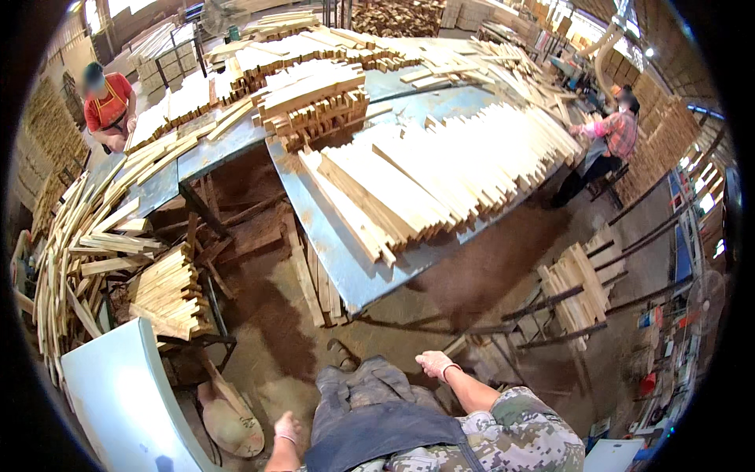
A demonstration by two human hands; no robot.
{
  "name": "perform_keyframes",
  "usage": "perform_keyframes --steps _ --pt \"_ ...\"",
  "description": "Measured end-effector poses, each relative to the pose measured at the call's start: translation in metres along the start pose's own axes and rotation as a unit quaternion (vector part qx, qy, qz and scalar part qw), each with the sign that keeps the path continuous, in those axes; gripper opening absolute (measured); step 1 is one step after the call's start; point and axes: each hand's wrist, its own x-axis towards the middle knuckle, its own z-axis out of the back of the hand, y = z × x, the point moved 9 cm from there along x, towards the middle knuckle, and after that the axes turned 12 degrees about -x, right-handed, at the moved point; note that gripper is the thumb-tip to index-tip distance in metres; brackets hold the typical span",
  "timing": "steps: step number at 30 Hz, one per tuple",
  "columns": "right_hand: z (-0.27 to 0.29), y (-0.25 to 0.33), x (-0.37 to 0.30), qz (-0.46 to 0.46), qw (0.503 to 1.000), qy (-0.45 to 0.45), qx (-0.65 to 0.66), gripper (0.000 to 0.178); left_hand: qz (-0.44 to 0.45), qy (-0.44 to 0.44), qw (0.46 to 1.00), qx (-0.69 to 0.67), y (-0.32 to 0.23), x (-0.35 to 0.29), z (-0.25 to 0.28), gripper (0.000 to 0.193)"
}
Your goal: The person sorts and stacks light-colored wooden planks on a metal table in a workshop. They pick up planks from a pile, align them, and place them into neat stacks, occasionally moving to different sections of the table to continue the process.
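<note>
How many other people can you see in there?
2 clearly: a person in a red shirt at upper left, and a person in plaid at right, near the right end of the blue table. Others may be hidden behind the wood stacks.

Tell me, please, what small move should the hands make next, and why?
Perhaps bring the right hand forward to the near ends of the wood strips on the blue table: it and the left hand appear empty, and those strips lie ahead, ends uneven.

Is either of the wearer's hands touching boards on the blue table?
No, the left hand and right hand are beside the apron, apart from those boards.
</note>
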Motion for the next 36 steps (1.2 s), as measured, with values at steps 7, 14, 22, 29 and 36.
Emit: perform_keyframes --steps 7,14,22,29,36 --pt "0.191 0.067 0.098 -0.039 0.973 -0.167 0.156 0.072 -0.228 0.03 0.955 0.186 -0.247 0.009 -0.231 0.027" --pt "0.398 0.196 0.135 -0.07 0.955 -0.288 -0.006 0.09 -0.346 0.243 0.897 0.132 -0.318 -0.151 -0.523 0.064" --pt "0.541 0.196 0.295 -0.046 0.946 -0.315 -0.064 0.102 -0.46 0.088 0.713 0.522 -0.291 -0.173 -0.757 0.106" --pt "0.571 0.183 0.399 -0.037 0.969 -0.24 -0.038 0.092 -0.355 0.02 0.775 0.523 -0.261 -0.176 -0.834 0.111" --pt "0.554 0.254 0.414 -0.046 0.983 -0.132 -0.12 0.089 -0.317 0.036 0.886 0.336 -0.247 -0.14 -0.859 0.108"
